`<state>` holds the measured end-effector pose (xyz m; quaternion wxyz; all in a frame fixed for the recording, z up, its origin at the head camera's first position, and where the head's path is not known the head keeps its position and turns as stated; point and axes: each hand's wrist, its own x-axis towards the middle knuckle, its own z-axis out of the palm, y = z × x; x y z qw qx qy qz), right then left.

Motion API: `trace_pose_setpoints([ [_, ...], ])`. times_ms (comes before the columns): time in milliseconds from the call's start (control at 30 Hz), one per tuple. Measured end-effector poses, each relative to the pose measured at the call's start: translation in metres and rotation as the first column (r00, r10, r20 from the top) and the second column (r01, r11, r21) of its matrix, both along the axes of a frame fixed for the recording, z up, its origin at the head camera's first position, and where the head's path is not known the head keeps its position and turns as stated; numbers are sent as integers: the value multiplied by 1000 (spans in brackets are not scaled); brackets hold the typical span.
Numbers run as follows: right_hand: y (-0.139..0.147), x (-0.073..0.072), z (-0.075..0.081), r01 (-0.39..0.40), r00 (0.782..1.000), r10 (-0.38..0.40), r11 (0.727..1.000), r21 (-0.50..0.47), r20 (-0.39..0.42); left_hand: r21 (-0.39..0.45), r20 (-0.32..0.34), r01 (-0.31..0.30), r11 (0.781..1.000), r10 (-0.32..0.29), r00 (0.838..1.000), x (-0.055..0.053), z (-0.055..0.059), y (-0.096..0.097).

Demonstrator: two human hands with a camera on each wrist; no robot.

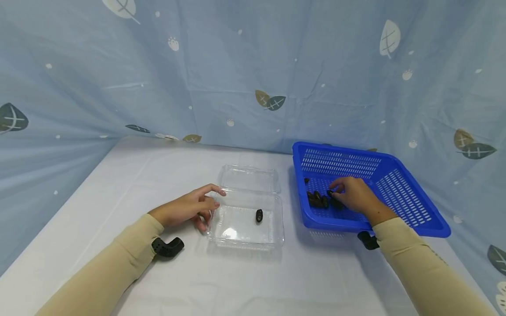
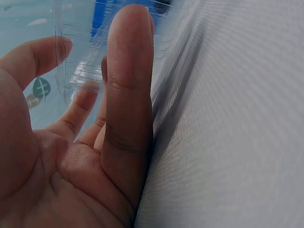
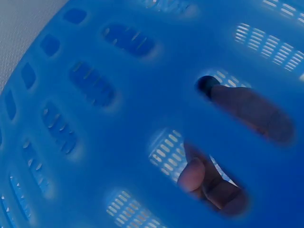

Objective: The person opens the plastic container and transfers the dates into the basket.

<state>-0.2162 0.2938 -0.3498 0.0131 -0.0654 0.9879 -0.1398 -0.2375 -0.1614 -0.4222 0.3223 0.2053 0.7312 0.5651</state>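
My right hand (image 1: 353, 195) reaches down into a blue plastic basket (image 1: 421, 193), its thumb and fingers pinching a dark oval date-like piece (image 1: 330, 193). Through the basket's slots the right wrist view shows a fingertip against that dark piece (image 3: 207, 85). Several similar dark brown pieces (image 1: 316, 201) lie in the basket left of the hand. My left hand (image 1: 189, 206) rests at the left rim of a clear plastic clamshell box (image 1: 237, 239), thumb and index finger relaxed over the edge, other fingers outside it. One dark piece (image 1: 259, 215) lies inside the box.
The clear lid (image 1: 249, 179) is folded back behind the box. Box and basket stand on a white-covered table (image 1: 178, 281), the basket to the right. A blue leaf-patterned curtain (image 1: 221, 66) hangs behind and at both sides.
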Motion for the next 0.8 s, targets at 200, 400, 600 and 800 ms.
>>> trace_pose_setpoints([
  [200, 0, -1, -1, 7, 999, -8, 1000, 16, 40, 6, -2, 1, 1000, -1, 1000, 0, 1, 0],
  [400, 1, 0, -1, 15, 999, -16, 1000, 20, 48, 12, 0, 2, 1000, -2, 1000, 1, -1, 0],
  [600, -3, 8, 9, -21, 998, 20, 1000, -14, -65, 13, 11, 2, 1000, -2, 1000, 1, 0, 0],
  [800, -29, 23, 28, -95, 972, 71, 991, -98, -225, 9, 9, -1, 1000, 1, 1000, 0, -1, 0],
])
